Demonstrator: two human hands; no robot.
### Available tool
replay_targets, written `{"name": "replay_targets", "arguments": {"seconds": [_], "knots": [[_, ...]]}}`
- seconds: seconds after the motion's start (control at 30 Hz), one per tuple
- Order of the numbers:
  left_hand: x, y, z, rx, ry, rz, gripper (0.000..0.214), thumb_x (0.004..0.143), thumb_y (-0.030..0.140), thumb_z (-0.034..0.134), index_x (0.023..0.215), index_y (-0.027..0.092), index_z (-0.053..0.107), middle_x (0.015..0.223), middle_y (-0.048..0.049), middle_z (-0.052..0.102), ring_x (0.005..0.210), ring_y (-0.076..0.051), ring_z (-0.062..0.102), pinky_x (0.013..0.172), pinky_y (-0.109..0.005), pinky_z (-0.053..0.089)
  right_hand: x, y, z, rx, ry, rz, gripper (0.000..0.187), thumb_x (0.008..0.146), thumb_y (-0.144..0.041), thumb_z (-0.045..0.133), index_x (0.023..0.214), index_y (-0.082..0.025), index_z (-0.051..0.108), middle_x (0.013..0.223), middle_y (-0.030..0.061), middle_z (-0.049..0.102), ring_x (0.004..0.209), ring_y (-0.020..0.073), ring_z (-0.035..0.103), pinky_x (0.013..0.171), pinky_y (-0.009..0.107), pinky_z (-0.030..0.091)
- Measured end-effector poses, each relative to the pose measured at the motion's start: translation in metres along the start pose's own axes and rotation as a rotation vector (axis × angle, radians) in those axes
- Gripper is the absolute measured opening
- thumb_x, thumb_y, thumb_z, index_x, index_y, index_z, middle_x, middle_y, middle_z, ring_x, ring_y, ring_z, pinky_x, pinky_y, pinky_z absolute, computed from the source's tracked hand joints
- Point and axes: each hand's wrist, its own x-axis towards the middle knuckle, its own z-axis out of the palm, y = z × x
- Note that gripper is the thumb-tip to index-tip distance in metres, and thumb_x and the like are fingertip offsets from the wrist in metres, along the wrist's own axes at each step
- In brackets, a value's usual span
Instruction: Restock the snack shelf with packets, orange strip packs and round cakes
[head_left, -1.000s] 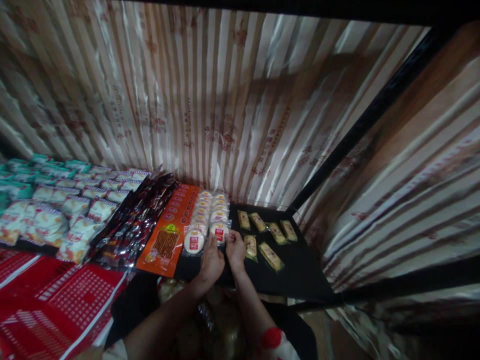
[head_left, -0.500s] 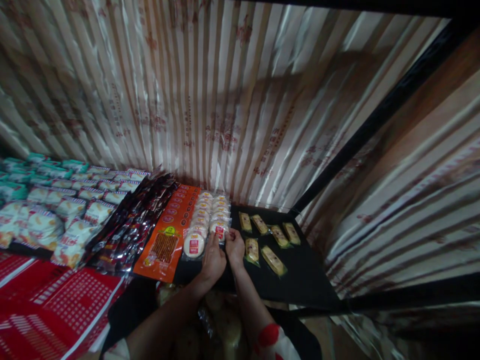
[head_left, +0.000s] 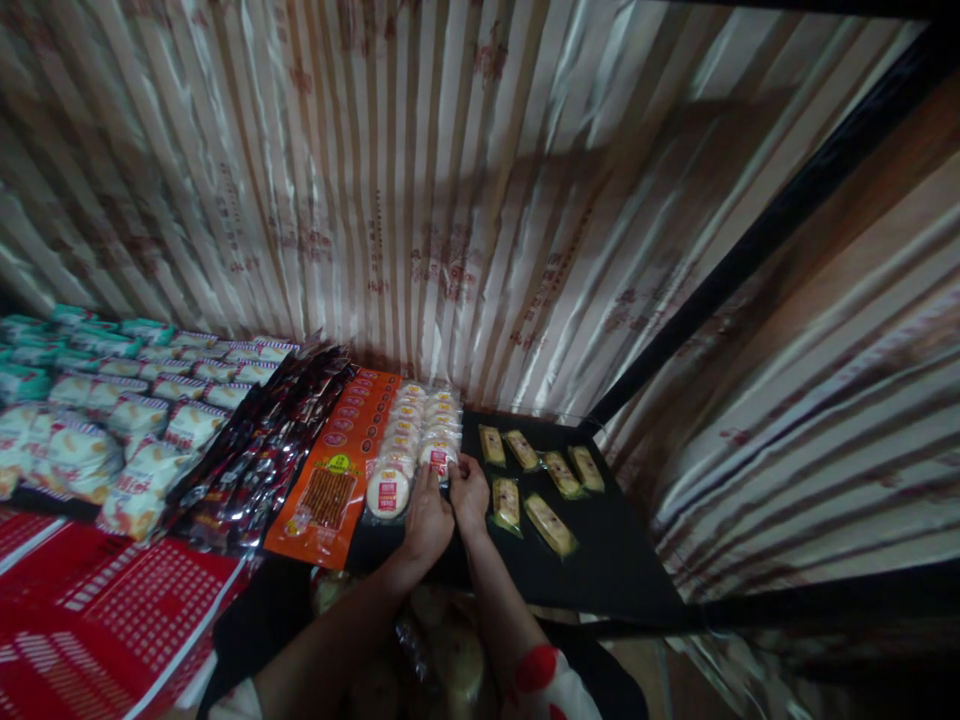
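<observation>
My left hand (head_left: 430, 522) and my right hand (head_left: 470, 497) hold a round, white packaged cake (head_left: 439, 459) with a red label between them. It lies at the front of the right-hand column of overlapping round cakes (head_left: 441, 412). Left of my left hand, another round cake (head_left: 388, 491) with a red label fronts the neighbouring column. Several yellow wrapped bars (head_left: 551, 525) lie spread over the black shelf (head_left: 607, 560) to the right of my right hand. Parts of my fingertips are hidden against the packet.
An orange bag of stick snacks (head_left: 328, 490) borders the cakes, with dark shiny packets (head_left: 247, 450) beyond it. White snack bags (head_left: 142, 480) and green packets (head_left: 71, 340) fill the left side. A red basket (head_left: 112, 620) stands at lower left. A pleated curtain (head_left: 420, 200) hangs behind.
Both hands stay at the same round cake with almost no movement. The view has shifted very slightly.
</observation>
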Motion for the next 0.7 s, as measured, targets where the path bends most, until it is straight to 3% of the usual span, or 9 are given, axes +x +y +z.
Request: {"name": "replay_targets", "arguments": {"seconds": [0.4,0.57,0.7], "knots": [[0.0016,-0.0039,0.0077,0.029,0.014,0.004,0.061,0.070,0.002,0.037,0.130,0.007,0.041,0.140,-0.0124,0.038,0.131,-0.022,0.030,0.110,-0.035,0.024,-0.0003,-0.0039,-0.0014,-0.131,0.017,-0.016,0.031,0.077,-0.033,0.047,0.098,-0.016,0.063,0.085,0.0062,0.068,0.075,0.0178,0.062,0.066,0.026,0.045],[0.0001,-0.0028,0.0070,0.058,-0.013,0.001,0.059,0.072,0.002,0.036,0.131,0.001,0.039,0.140,-0.0170,0.035,0.132,-0.023,0.029,0.111,-0.033,0.023,-0.0018,-0.0050,-0.0015,-0.135,0.027,-0.033,0.032,0.077,-0.033,0.046,0.099,-0.016,0.063,0.088,0.0076,0.068,0.078,0.0185,0.062,0.067,0.026,0.045],[-0.0011,0.0000,0.0043,0.064,-0.017,-0.002,0.059,0.072,0.002,0.037,0.131,0.006,0.039,0.140,-0.0150,0.036,0.132,-0.023,0.028,0.110,-0.037,0.023,-0.0033,-0.0066,-0.0014,-0.109,0.034,-0.033,0.034,0.077,-0.033,0.046,0.102,-0.015,0.061,0.091,0.0091,0.068,0.080,0.0192,0.062,0.070,0.027,0.045]]}}
